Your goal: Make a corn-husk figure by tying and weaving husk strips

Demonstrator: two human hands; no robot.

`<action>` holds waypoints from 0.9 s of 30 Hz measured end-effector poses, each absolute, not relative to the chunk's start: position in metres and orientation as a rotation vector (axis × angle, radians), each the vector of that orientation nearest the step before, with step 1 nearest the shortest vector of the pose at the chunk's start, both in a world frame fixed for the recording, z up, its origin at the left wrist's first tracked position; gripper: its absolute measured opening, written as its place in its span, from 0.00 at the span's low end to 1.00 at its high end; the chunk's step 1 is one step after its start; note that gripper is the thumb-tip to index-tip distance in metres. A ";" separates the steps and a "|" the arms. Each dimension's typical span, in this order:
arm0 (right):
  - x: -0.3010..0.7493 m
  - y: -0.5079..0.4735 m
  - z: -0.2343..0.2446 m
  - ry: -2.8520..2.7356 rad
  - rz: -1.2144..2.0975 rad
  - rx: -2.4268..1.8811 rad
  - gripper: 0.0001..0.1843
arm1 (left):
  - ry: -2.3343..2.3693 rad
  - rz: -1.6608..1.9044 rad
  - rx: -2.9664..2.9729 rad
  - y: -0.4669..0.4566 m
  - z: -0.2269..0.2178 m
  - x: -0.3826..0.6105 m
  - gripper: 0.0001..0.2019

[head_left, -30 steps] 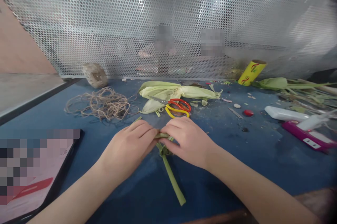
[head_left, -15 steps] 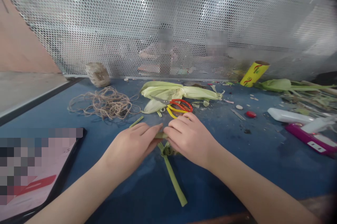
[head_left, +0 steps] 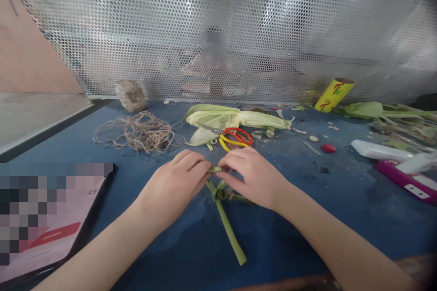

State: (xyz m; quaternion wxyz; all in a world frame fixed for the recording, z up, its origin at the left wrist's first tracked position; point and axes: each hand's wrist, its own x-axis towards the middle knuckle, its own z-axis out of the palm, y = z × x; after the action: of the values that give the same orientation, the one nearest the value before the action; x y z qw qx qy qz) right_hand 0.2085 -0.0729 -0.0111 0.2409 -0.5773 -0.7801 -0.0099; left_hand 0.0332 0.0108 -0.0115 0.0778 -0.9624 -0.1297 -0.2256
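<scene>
Between my two hands is a rolled green corn husk strip. My left hand closes around its left part, the fingers hiding most of it. The fingertips of my right hand pinch its right end. Just below, on the blue table, lies a knotted bundle of husk strips; one long green arm points toward me, and other arms run up under my hands. Scissors with red and yellow handles rest beyond my fingers, against the pale green corn husks.
Tangled twine and a wrapped roll sit at back left, a tablet at front left. Rightward are a yellow tube, a red object, a white-and-purple tool and more husks. Perforated metal mesh stands behind.
My right fingers have lifted and loosened, baring more of the strip. The strip's tip left of my left hand no longer shows. A darker bundle arm appears under my right hand.
</scene>
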 end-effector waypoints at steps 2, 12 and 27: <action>0.212 -0.076 -0.010 -2.173 0.009 -1.561 0.08 | -0.482 -0.774 -2.879 0.013 -0.011 0.032 0.11; 0.199 -0.075 -0.020 -2.373 0.099 -1.747 0.05 | -0.974 -1.092 -2.946 0.013 -0.006 0.028 0.07; 0.204 -0.068 -0.021 -1.546 0.772 -1.346 0.15 | -1.113 -1.476 -3.404 -0.008 0.004 0.031 0.05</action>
State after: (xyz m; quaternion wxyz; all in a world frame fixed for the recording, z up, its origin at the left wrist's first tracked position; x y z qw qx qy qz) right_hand 0.2037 -0.0679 -0.0209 0.4581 -0.5462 -0.6274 0.3133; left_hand 0.0312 -0.0076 0.0043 -0.3579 -0.8205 -0.2684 -0.3559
